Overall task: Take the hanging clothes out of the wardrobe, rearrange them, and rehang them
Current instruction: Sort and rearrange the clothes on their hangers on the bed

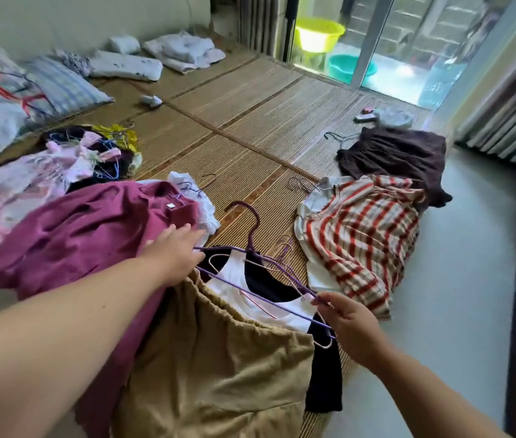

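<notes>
Purple wire is what you're handling: the hanger (251,238) lies on the mat (250,128) at 6 o'clock in your view, hook pointing to 12. It rests across a white top (269,308) and a black top (326,374), with tan cloth (218,368) bunched just below. Pink hangers (285,248) are nested under it, so expect them to tangle and come up together.

Your right hand (349,320) has its fingers (324,302) pinched on the hanger's 4 o'clock tip. Your left hand (177,251) lies at the 9 o'clock tip, fingers (187,231) straight and stretched over the maroon shirt (86,235). Whether the thumb hooks the wire cannot be told from here.

By its look the hanger is light, springy and slick. Held by one tip it will likely swing and twist, and soft cloth will slide off the sloped shoulder. A better hold is the neck just under the hook, or both tips kept level.

The clothes look limp and light, with nothing to break, but they drape and drag their neighbours along, so take them at the collar or shoulders. The tan cloth seems thicker and heavier, so lift it by the gathered waistband.

The striped top (364,235) at 3 o'clock and the maroon shirt at 9 lie close, so lift straight up to keep hooks from snagging
</notes>
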`<action>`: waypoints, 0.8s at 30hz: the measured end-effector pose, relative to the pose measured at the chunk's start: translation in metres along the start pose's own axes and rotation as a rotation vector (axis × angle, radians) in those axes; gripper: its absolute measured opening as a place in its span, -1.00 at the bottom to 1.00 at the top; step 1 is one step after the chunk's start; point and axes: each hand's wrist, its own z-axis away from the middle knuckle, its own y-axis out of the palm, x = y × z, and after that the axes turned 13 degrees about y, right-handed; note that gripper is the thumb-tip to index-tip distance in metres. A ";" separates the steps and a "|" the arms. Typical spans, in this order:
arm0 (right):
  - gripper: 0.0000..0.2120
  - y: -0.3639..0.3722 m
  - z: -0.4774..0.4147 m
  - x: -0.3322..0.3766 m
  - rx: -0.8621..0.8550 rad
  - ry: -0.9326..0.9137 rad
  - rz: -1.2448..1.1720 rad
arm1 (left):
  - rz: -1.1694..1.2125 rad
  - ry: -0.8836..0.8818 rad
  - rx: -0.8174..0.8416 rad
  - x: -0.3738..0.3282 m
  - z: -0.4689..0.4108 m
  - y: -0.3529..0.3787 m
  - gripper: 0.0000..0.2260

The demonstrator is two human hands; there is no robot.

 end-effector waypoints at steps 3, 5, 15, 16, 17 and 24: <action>-0.73 -0.017 0.019 0.011 0.049 0.011 -0.050 | 0.006 0.057 0.069 -0.005 0.021 -0.021 -0.71; -0.70 -0.028 0.028 0.016 0.027 -0.020 -0.049 | -0.024 0.091 0.070 -0.008 0.035 -0.027 -0.80; -0.51 -0.053 0.084 0.034 -0.548 -0.228 0.356 | 0.365 0.318 -0.115 -0.053 0.079 -0.067 -0.77; -0.58 -0.049 0.088 0.035 -0.552 -0.317 0.374 | 0.388 0.328 -0.128 -0.059 0.083 -0.076 -0.79; -0.65 -0.045 0.092 0.038 -0.512 -0.366 0.399 | 0.400 0.337 -0.150 -0.065 0.087 -0.088 -0.81; -0.63 0.000 0.101 0.090 0.049 -0.271 0.515 | 0.436 0.451 -0.283 -0.116 0.129 -0.193 -0.78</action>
